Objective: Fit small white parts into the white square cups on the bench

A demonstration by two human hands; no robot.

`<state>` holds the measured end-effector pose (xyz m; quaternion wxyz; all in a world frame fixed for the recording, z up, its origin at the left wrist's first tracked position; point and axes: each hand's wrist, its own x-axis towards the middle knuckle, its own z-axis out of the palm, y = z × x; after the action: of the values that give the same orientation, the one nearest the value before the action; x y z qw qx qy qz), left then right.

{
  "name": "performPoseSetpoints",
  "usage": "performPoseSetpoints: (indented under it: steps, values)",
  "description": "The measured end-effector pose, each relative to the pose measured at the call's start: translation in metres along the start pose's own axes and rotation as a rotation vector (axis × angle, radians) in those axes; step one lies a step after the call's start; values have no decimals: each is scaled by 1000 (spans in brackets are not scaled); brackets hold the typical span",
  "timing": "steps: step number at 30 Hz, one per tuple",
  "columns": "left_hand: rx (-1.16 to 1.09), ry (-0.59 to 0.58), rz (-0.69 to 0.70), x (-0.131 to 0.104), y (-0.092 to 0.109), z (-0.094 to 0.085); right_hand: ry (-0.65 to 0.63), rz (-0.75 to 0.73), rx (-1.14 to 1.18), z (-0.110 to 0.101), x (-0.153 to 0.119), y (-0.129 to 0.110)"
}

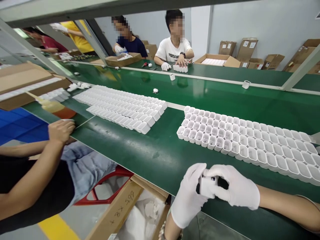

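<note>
Both my hands wear white gloves and meet at the near edge of the green bench (160,150). My left hand (188,196) and my right hand (235,190) together grip one small white plastic housing (208,186) with a dark part at its top. Just beyond my hands, a long block of several rows of open white housings (245,143) stands upright on the bench. A second block of white housings (122,105) lies further left.
A co-worker's bare arm (50,146) reaches in from the left beside an orange glue bottle (53,107). Two people sit across the belt, one with housings (180,68) under the hands. Cardboard boxes (130,206) stand below the bench and along the back wall.
</note>
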<state>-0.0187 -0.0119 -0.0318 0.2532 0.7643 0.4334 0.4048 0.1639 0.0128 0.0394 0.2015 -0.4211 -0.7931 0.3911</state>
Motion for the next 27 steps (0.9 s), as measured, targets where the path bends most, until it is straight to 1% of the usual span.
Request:
performPoseSetpoints:
  steps: [2,3,5,9,12,15,17,19,21,23,25,27]
  values:
    - [4,-56,6,1,3,1,-85,2,75,-1,1,1]
    - [-6,-84,-15,3,6,0,-126,15,105,-1,2,2]
    - [-50,-127,-85,8,13,-3,-166,53,154,0,4,3]
    - [-217,-218,-161,20,30,-14,-169,133,211,1,4,1]
    - [-309,-274,-213,26,38,-19,-196,185,226,0,3,1]
    - [-351,-281,-230,27,40,-18,-173,220,251,4,1,4]
    - [-356,-285,-244,26,37,-16,-149,247,288,8,2,6]
    - [-324,-260,-322,24,32,-12,-112,289,385,8,5,5]
    - [-339,-217,-461,20,26,-8,-87,344,562,1,9,-1]
    - [-405,-177,-585,17,20,-5,-69,397,747,-14,13,-11]
    - [-453,-164,-640,15,16,-4,-31,438,892,-35,18,-22]
    - [-432,-165,-669,14,13,-3,60,463,989,-57,23,-28]
